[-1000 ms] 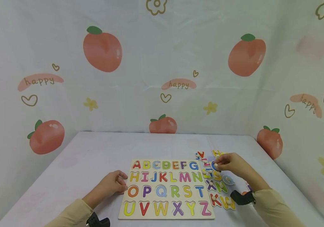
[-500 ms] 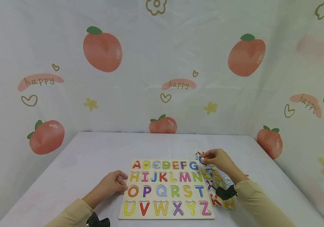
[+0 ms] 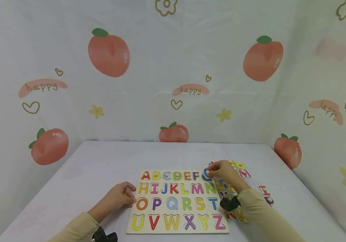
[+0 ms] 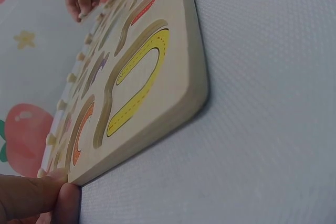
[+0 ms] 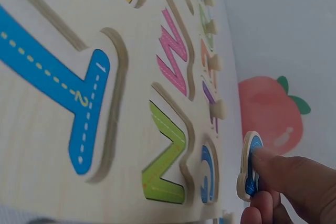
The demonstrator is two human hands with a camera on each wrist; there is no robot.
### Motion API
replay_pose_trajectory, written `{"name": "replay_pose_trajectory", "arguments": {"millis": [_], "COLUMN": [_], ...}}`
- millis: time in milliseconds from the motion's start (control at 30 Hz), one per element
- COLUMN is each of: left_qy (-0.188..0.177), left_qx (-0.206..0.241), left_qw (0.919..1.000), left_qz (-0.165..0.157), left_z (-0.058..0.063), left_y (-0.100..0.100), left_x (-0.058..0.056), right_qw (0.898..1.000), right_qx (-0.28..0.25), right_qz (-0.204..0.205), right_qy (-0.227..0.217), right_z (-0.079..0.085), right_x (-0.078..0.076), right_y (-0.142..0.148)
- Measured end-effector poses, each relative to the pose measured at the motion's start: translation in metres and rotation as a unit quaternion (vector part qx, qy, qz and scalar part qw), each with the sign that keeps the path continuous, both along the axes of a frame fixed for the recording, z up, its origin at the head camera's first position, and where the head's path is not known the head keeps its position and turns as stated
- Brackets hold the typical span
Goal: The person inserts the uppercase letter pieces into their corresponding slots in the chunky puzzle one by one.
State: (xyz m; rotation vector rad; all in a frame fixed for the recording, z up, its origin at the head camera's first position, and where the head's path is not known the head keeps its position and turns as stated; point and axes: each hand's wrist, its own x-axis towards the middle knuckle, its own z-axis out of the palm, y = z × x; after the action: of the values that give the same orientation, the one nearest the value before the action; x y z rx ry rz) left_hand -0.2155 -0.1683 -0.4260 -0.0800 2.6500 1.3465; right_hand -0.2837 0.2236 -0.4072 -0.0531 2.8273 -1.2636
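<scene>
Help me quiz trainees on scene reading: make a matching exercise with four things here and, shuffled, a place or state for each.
Things:
1. left hand
2. right hand
3. red letter A
4. red letter K

Places or states:
a. seated in the top row of the board
b. lying loose to the board's right
c. holding the board's left edge
d. pinching a blue letter piece

Pairs: 1-c, 2-d, 3-a, 4-b

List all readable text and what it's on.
"happy", three times: backdrop.
"A" to "F", "H" to "Z": board.
"1", "2": blue T recess.
"U", "M", "I": loose pieces.
Partly hidden: board's seventh letter, blue piece in the right hand, other loose pieces.
Too small: other recess marks.
</scene>
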Motion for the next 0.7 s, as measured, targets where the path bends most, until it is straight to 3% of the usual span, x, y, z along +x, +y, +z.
{"name": "replay_pose_trajectory", "arguments": {"millis": [700], "left_qy": [0.001], "left_qx": [0.002], "left_qw": [1.0000], "left_qz": [0.004], "left_z": [0.0030], "left_y": [0.0014], "left_x": [0.0025], "right_qw": [0.999], "right_qx": [0.029], "right_qz": [0.003], "right_qy": [-0.025], "right_z": [-0.0089], "right_x": [-0.0039], "right_y": [-0.0074]}}
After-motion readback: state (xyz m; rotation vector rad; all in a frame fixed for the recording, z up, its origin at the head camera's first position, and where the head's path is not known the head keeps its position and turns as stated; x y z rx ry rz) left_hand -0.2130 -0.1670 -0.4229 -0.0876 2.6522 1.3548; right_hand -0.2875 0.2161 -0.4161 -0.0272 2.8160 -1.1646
